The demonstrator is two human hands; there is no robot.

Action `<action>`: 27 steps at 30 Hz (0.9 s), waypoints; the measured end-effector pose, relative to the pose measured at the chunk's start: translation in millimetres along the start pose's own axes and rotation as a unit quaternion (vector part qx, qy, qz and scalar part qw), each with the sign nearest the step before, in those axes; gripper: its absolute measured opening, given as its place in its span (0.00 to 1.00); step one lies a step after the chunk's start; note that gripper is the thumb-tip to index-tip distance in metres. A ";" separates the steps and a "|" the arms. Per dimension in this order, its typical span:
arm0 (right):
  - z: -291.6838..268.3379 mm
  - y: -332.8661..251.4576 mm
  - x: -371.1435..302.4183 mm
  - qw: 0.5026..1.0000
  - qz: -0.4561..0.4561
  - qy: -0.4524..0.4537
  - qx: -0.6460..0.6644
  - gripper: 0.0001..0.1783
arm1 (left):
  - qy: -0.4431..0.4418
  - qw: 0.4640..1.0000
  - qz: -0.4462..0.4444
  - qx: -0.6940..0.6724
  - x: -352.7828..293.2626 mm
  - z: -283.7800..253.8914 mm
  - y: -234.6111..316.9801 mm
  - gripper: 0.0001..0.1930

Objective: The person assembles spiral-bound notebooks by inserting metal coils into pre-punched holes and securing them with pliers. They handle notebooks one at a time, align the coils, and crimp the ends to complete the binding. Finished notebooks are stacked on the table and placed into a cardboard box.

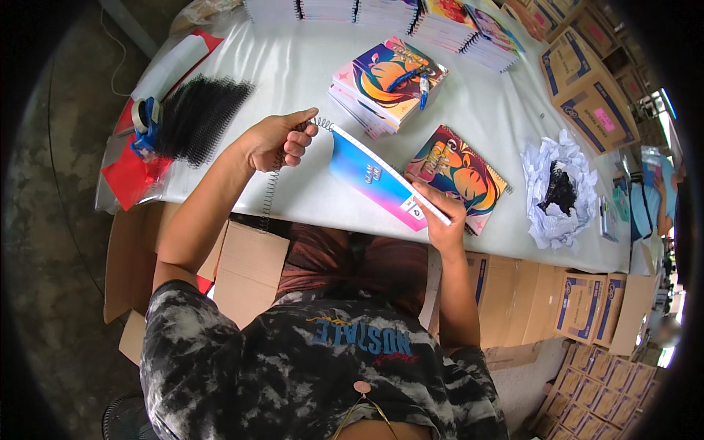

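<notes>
My left hand [282, 144] is closed around a black spiral binding coil [270, 196]. One end of the coil reaches the upper left corner of a notebook [367, 174] with a blue-to-pink cover, and the long tail hangs below my fist toward the table edge. At its lower right end the notebook is gripped by my right hand [442, 218], fingers on one side and thumb hidden. Just beyond that hand, a spiral-bound notebook [460, 176] with a colourful illustrated cover lies on the table. Blue-handled pliers [414, 82] rest on a stack of similar notebooks [374, 92].
A heap of black coils [202, 121] lies at the left near a blue tape dispenser [147, 128]. Crumpled white paper [543, 213] holds black scraps at the right. Bound notebooks [455, 44] line the far edge; cardboard boxes [587, 92] stand beyond. Another person [660, 194] is at far right.
</notes>
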State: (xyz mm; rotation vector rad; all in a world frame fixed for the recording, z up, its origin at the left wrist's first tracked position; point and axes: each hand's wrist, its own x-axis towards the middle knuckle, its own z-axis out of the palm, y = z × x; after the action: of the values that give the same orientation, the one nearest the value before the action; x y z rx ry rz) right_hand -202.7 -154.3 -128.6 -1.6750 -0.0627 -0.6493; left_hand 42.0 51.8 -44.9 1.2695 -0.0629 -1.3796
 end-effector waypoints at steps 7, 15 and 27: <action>-0.3 -3.4 0.3 0.999 0.010 0.044 -0.011 0.15 | 0.006 0.830 0.344 0.439 -7.5 11.3 8.9 0.09; 10.4 -12.0 -8.0 0.996 0.070 0.040 -0.026 0.14 | 0.134 0.486 0.447 0.739 -21.2 37.1 9.3 0.11; 20.0 -5.4 -16.5 0.996 -0.012 0.034 -0.087 0.18 | 0.068 0.355 0.460 0.811 -22.3 41.2 7.1 0.13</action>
State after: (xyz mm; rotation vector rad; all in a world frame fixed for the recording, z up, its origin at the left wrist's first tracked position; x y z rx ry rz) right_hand -211.1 -129.5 -132.5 -1.8203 0.0230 -0.7469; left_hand 12.2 40.7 -9.7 2.1454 -2.1467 0.3696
